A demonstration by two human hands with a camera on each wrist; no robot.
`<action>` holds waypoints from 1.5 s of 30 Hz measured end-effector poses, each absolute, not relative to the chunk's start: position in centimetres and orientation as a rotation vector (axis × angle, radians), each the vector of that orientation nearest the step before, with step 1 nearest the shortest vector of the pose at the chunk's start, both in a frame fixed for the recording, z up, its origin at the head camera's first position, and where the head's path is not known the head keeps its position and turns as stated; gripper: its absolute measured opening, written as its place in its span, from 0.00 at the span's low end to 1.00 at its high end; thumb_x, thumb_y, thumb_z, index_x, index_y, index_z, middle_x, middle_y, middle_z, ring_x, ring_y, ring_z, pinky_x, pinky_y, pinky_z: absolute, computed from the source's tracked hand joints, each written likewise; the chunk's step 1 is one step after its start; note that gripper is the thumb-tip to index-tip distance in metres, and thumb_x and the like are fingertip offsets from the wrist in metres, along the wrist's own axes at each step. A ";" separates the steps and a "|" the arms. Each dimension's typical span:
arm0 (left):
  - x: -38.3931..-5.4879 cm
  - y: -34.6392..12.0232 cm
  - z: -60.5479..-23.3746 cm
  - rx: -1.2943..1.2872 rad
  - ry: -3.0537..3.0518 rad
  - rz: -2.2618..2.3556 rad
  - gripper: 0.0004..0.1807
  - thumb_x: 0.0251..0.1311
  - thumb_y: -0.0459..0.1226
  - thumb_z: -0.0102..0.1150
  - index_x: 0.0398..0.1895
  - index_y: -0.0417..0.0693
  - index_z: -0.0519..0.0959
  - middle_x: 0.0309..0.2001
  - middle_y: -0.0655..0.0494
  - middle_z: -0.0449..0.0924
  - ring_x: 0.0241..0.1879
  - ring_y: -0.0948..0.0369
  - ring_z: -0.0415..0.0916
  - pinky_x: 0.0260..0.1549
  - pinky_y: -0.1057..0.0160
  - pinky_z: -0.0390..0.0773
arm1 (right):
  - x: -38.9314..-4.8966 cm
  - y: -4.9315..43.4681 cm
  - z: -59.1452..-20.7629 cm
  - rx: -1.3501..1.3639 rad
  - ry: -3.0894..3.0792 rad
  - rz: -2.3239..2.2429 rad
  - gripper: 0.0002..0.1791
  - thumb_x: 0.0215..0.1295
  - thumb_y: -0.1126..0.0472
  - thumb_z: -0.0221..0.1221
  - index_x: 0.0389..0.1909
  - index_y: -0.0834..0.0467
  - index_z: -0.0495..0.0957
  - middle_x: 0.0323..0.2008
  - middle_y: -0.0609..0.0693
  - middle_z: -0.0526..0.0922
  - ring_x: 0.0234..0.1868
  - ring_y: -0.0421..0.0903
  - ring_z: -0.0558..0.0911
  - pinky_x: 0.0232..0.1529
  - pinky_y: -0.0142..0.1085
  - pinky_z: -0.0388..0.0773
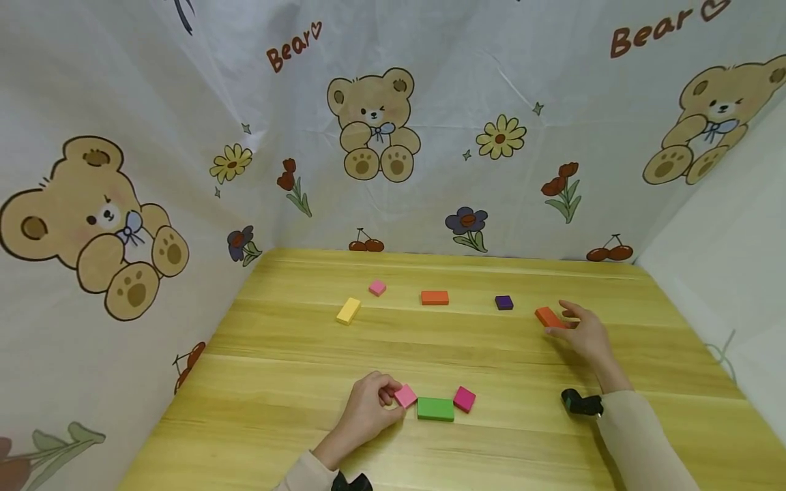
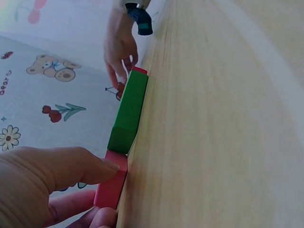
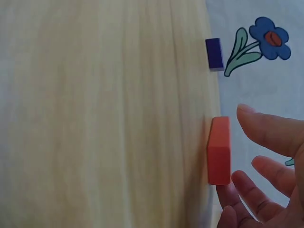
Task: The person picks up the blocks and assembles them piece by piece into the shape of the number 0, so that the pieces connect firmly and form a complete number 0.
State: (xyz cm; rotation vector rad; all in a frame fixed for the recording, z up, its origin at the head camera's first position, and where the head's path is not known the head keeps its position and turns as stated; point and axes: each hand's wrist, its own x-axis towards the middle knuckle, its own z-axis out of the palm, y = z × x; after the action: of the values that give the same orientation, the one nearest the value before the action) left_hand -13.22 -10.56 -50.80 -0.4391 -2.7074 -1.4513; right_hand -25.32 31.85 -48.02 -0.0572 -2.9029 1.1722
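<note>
My left hand (image 1: 370, 404) pinches a pink block (image 1: 406, 396) near the front of the table, thumb on one side and fingers on the other. In the left wrist view, that pink block (image 2: 112, 183) meets the end of a green block (image 2: 130, 111). At the far end of the green block lies a magenta block (image 1: 464, 399). Over on the right, my right hand (image 1: 588, 332) spreads around an orange-red block (image 1: 549, 318). The right wrist view shows the thumb (image 3: 268, 131) apart from this orange-red block (image 3: 219, 159), with fingertips right by its lower end.
Along the back of the wooden table (image 1: 319, 354) lie a yellow block (image 1: 348, 311), a small pink block (image 1: 377, 288), an orange block (image 1: 434, 298) and a purple block (image 1: 504, 303). A bear-print cloth (image 1: 430, 204) hangs behind and at the left.
</note>
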 end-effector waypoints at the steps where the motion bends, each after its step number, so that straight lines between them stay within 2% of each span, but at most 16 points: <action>1: -13.2 -10.6 -50.8 -0.438 -2.708 -1.451 0.13 0.42 0.29 0.72 0.34 0.43 0.83 0.29 0.60 0.76 0.27 0.71 0.70 0.28 0.72 0.76 | -25.5 31.9 -48.1 -0.060 -2.917 1.182 0.45 0.61 0.55 0.67 0.73 0.67 0.55 0.63 0.75 0.65 0.59 0.71 0.71 0.50 0.55 0.77; 5: -13.2 -10.6 -50.8 -0.437 -2.713 -1.451 0.13 0.43 0.29 0.73 0.34 0.43 0.83 0.29 0.60 0.76 0.27 0.72 0.70 0.28 0.72 0.75 | -26.1 32.1 -48.4 -0.045 -2.957 1.206 0.47 0.61 0.55 0.66 0.73 0.68 0.53 0.64 0.76 0.64 0.61 0.73 0.68 0.56 0.60 0.72; 10: -13.2 -10.6 -50.8 -0.441 -2.710 -1.447 0.13 0.42 0.29 0.73 0.34 0.43 0.83 0.29 0.60 0.76 0.26 0.71 0.70 0.28 0.72 0.75 | -26.3 32.0 -48.5 -0.005 -2.990 1.199 0.46 0.61 0.56 0.66 0.73 0.69 0.53 0.64 0.75 0.65 0.61 0.72 0.69 0.56 0.60 0.72; 12: -13.2 -10.6 -50.8 -0.443 -2.710 -1.441 0.13 0.42 0.29 0.73 0.34 0.43 0.83 0.29 0.60 0.76 0.26 0.71 0.70 0.28 0.73 0.75 | -26.3 32.0 -48.5 -0.002 -2.996 1.199 0.46 0.61 0.57 0.66 0.72 0.70 0.54 0.63 0.76 0.65 0.59 0.71 0.71 0.53 0.56 0.74; 15: -13.3 -10.6 -50.9 -0.443 -2.711 -1.437 0.13 0.42 0.29 0.73 0.34 0.43 0.83 0.29 0.60 0.76 0.26 0.71 0.70 0.27 0.73 0.75 | -26.3 31.9 -48.5 -0.005 -2.995 1.191 0.45 0.59 0.59 0.67 0.71 0.72 0.56 0.62 0.76 0.66 0.55 0.67 0.74 0.46 0.44 0.78; 18: -13.3 -10.6 -50.8 -0.441 -2.713 -1.444 0.13 0.42 0.29 0.73 0.34 0.43 0.83 0.29 0.60 0.76 0.26 0.71 0.70 0.27 0.73 0.75 | -26.4 31.9 -48.5 -0.016 -2.990 1.200 0.43 0.58 0.61 0.67 0.69 0.74 0.58 0.61 0.76 0.67 0.51 0.63 0.77 0.38 0.32 0.75; 21: -13.4 -10.6 -50.8 -0.437 -2.717 -1.451 0.13 0.42 0.29 0.72 0.35 0.43 0.83 0.29 0.60 0.76 0.26 0.71 0.70 0.27 0.72 0.75 | -26.4 31.9 -48.5 -0.026 -2.989 1.214 0.42 0.58 0.61 0.67 0.68 0.74 0.59 0.61 0.75 0.68 0.49 0.60 0.78 0.35 0.27 0.73; 25: -13.4 -10.7 -50.9 -0.441 -2.721 -1.445 0.13 0.43 0.29 0.72 0.35 0.43 0.83 0.29 0.60 0.76 0.26 0.71 0.70 0.28 0.72 0.75 | -26.4 32.0 -48.7 -0.038 -2.986 1.217 0.42 0.58 0.59 0.67 0.68 0.74 0.60 0.60 0.75 0.70 0.46 0.56 0.80 0.34 0.27 0.73; 32: -13.4 -10.7 -50.9 -0.451 -2.712 -1.446 0.13 0.42 0.29 0.73 0.35 0.42 0.83 0.29 0.59 0.76 0.26 0.71 0.70 0.27 0.72 0.75 | -26.4 32.1 -49.2 -0.040 -2.970 1.198 0.41 0.58 0.57 0.68 0.67 0.72 0.63 0.56 0.72 0.75 0.37 0.36 0.76 0.34 0.28 0.72; 39: -13.3 -10.6 -50.8 -0.439 -2.715 -1.453 0.13 0.43 0.29 0.72 0.35 0.43 0.83 0.29 0.60 0.76 0.26 0.71 0.70 0.27 0.72 0.75 | -25.5 31.1 -48.7 -0.026 -2.966 1.181 0.42 0.56 0.53 0.70 0.67 0.69 0.66 0.44 0.64 0.83 0.37 0.38 0.78 0.37 0.30 0.72; 45: -13.3 -10.6 -50.9 -0.449 -2.699 -1.445 0.13 0.42 0.28 0.72 0.34 0.42 0.83 0.29 0.59 0.76 0.26 0.70 0.70 0.27 0.73 0.75 | -24.7 29.5 -48.3 -0.004 -2.964 1.204 0.42 0.55 0.53 0.71 0.67 0.68 0.66 0.44 0.62 0.82 0.38 0.40 0.78 0.35 0.28 0.72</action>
State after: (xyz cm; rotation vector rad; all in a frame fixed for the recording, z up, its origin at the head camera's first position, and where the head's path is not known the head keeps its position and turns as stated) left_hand -13.31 -10.64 -50.89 -0.4491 -2.6988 -1.4449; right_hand -24.65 29.54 -48.26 -0.0039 -2.9642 1.2041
